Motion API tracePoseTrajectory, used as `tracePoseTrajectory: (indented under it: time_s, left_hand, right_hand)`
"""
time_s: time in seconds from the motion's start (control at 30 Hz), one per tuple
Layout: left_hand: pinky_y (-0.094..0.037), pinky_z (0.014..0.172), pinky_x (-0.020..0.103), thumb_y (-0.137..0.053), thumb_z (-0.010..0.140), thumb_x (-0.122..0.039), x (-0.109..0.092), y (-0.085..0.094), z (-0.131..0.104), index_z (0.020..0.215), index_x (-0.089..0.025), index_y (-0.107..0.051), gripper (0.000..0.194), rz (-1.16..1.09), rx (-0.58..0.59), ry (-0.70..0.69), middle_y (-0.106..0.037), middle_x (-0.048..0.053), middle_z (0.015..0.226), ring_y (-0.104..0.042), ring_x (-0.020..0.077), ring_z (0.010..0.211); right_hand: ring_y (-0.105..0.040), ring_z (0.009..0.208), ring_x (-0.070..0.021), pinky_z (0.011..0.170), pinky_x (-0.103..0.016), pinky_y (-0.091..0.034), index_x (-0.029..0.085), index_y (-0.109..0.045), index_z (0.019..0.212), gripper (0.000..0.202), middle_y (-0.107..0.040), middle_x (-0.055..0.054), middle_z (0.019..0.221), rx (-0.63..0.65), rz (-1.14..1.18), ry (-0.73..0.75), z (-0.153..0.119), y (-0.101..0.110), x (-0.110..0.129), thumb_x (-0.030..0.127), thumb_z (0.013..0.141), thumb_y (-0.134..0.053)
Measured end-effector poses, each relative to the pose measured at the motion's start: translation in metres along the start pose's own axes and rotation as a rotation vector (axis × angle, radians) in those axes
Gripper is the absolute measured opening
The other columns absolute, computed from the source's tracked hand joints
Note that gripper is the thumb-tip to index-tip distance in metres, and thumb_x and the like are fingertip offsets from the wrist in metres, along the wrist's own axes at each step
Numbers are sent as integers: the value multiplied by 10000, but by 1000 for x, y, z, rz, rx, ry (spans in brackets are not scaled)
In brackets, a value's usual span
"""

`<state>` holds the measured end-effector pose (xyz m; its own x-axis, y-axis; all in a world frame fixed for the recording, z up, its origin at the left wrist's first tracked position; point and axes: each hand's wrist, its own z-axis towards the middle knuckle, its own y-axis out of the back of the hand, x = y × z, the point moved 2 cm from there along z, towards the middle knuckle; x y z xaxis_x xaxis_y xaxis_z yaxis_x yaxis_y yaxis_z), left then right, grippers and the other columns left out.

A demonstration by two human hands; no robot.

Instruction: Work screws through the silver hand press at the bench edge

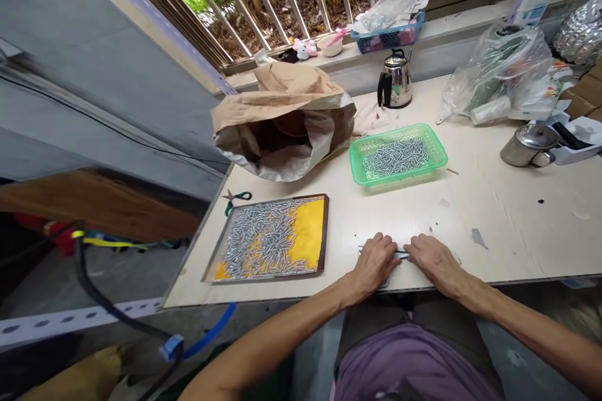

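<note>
Close to the table's front edge, my left hand is closed with its fingers curled down. A slim silvery piece spans the gap between it and my right hand, whose fingertips are pinched at the other end. Most of that piece is covered by my fingers, so its kind is unclear. A bit of metal shows at the left hand's far side. Left of my hands lies a shallow tray with a yellow bottom, strewn with small metal pins. Beyond my hands, a green plastic basket holds more such metal pins.
Green-handled scissors lie by the tray's far left corner. An open brown paper bag stands behind it. A steel kettle, a clear plastic bag and a lidded metal mug stand farther back.
</note>
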<state>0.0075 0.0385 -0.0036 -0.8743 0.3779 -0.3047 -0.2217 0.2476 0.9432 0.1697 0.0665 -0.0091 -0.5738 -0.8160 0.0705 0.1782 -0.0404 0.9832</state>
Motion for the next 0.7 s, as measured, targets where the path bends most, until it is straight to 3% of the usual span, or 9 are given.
tracePoseTrajectory:
  time_s: [0.07,0.13,0.2,0.33,0.43,0.53,0.6,0.7]
  left_hand:
    - [-496,825,389,-534,890,-241,0,-5,-1,1026,-162,-553,159,19,-107,6,-606,99,1033,-556,245,996]
    - [-463,935,423,-483,904,-177,-5,-13,-4,1129,-148,-526,231,40,-243,-19,-560,137,1206,-507,265,1152]
    - [-426,1001,433,-428,913,-123,-13,-24,-9,1168,-148,-518,271,43,-344,-72,-508,146,1306,-437,272,1258]
    - [-415,1018,457,-420,935,-167,-28,-40,-13,1104,-165,-554,215,9,-389,-85,-596,110,1163,-515,250,1168]
    - [-403,1025,481,-422,942,-186,-32,-41,-11,1040,-169,-568,176,-11,-371,-54,-632,78,1016,-567,222,1050]
    - [-416,1007,485,-406,946,-186,-31,-44,-6,1024,-168,-581,192,-28,-392,-37,-640,78,970,-579,218,999]
    - [-455,965,450,-368,942,-153,-30,-50,-2,1027,-158,-600,247,-41,-418,-54,-654,91,968,-589,221,983]
    - [-525,819,362,-334,895,-88,-31,-64,3,1010,-135,-636,327,-45,-394,-75,-682,104,944,-621,215,895]
  right_hand:
    - [-517,805,-215,672,-318,-377,181,-585,936,90,-600,-79,885,40,8,-33,4,5,-8,193,852,-556]
    - [-521,895,-252,725,-340,-399,163,-565,1066,332,-603,-117,1003,90,52,-59,8,12,-19,358,806,-635]
    - [-523,932,-257,761,-345,-402,151,-551,1127,424,-602,-128,1053,136,102,-73,14,17,-30,426,812,-621]
    - [-526,890,-226,755,-329,-366,160,-626,960,163,-632,-102,956,173,41,-164,35,19,-49,248,899,-504]
    - [-517,880,-228,751,-349,-333,169,-645,844,178,-644,-91,898,151,-38,-239,56,22,-53,202,906,-481]
    - [-506,885,-221,731,-339,-317,193,-665,897,133,-645,-81,926,128,-36,-196,78,25,-34,200,882,-533]
    - [-497,885,-205,706,-321,-310,233,-675,930,132,-640,-62,950,120,4,-22,91,22,-9,199,870,-562]
    - [-489,862,-195,661,-317,-297,229,-684,784,127,-633,-50,882,117,12,262,105,9,30,168,845,-590]
